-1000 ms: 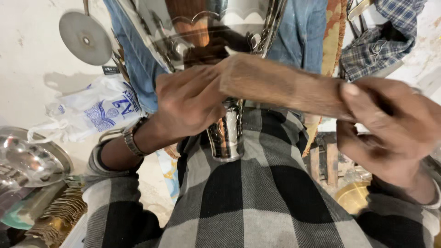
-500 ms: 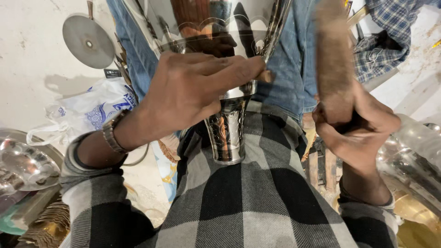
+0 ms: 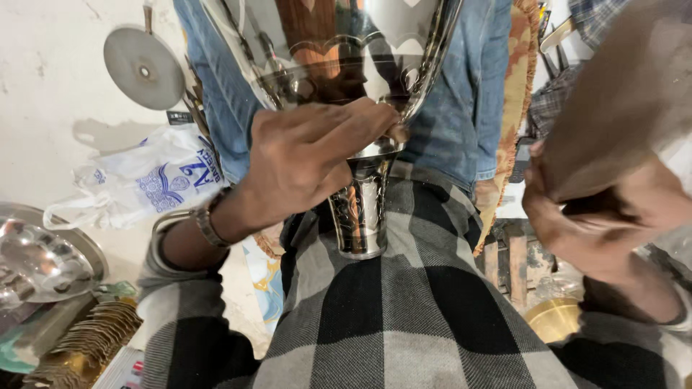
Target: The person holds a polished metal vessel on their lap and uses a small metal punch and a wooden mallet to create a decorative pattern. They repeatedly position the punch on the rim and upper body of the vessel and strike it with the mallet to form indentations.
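the cup (image 3: 339, 57), a big shiny metal trophy shape, fills the upper middle of the frame, its long axis running top to bottom, wide bowl up and narrow engraved stem (image 3: 360, 216) down against the checked shirt. the left hand (image 3: 303, 158) sits centre frame, fingers wrapped together over the neck where bowl meets stem, clamped on the cup. the right hand (image 3: 598, 216) is at the right edge, well apart from the cup, fingers closed on the lower end of a brown strip (image 3: 627, 94) that rises blurred toward the upper right corner. so the cup lies to the left of the right hand, and the left hand is the nearer one, already touching it. a metal band (image 3: 209, 223) circles the left wrist. a round grey disc (image 3: 143, 68) hangs at upper left, a white plastic bag (image 3: 137, 180) below it, and steel plates (image 3: 43, 252) at the left edge.
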